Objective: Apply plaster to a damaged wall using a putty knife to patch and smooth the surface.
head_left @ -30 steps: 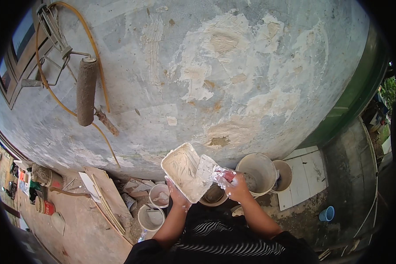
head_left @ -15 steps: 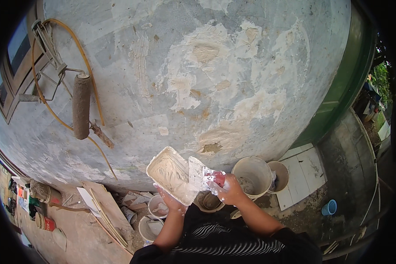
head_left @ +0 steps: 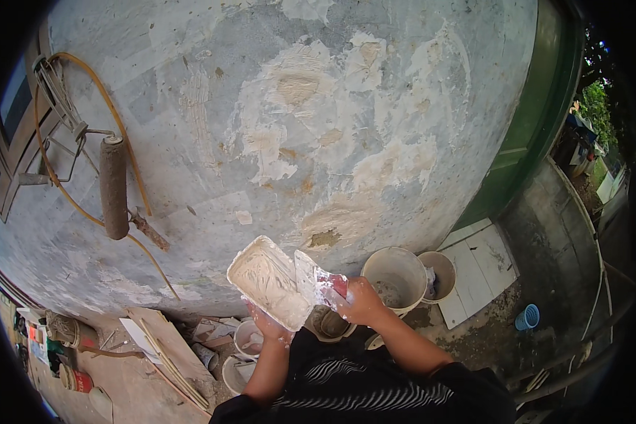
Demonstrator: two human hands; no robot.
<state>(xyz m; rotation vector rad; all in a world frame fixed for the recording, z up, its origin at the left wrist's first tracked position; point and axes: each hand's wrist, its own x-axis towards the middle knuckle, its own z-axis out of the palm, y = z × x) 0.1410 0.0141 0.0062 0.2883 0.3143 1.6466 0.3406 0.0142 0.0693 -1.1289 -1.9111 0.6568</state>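
Note:
My left hand point(head_left: 270, 326) grips a rectangular tray point(head_left: 260, 277) of pale, creamy filler from below, its fingers mostly hidden under it. In my right hand point(head_left: 364, 302) is a putty knife point(head_left: 311, 275) with a red handle and a wide blade smeared white. The blade lies at the tray's right edge, over the filler. Beyond both hands rises a grey-blue wall point(head_left: 184, 134) with rough cream patches. Low on it, a bare brownish hollow point(head_left: 324, 238) shows within a patch of filler.
A large pale bucket point(head_left: 394, 277) and a smaller bucket point(head_left: 439, 274) stand at the wall's foot. A paint roller point(head_left: 114, 187) hangs on the left beside an orange hose point(head_left: 100, 79). White tiles point(head_left: 477, 272) and a blue basket point(head_left: 527, 317) lie to the right; boards point(head_left: 164, 346) lean at left.
The view has shifted a little, so the wall and roller appear further left. Tray and putty knife stay together in my hands, the blade now slightly more over the tray's right edge.

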